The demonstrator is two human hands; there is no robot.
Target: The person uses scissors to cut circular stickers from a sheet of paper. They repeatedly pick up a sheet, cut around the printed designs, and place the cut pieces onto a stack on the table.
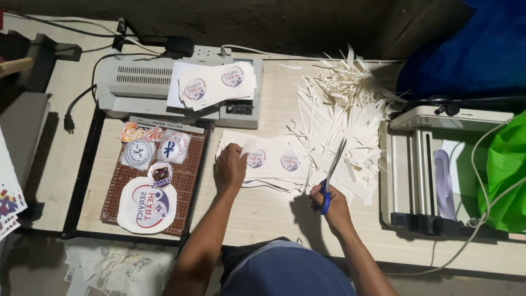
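The stack of printed sheets (274, 161) lies flat at the middle of the table (263, 211), each sheet bearing round emblems. The left hand (230, 167) presses palm-down on the stack's left edge, fingers spread — not gripping. The right hand (329, 203) is closed through the blue handles of the scissors (333, 171), blades raised and pointing away over the pile of paper offcuts (342, 118). Judgement: one sheet should be lifted clear before cutting, blades kept close to the emblem's outline. Both forearms reach forward, elbows near the body — hands apart.
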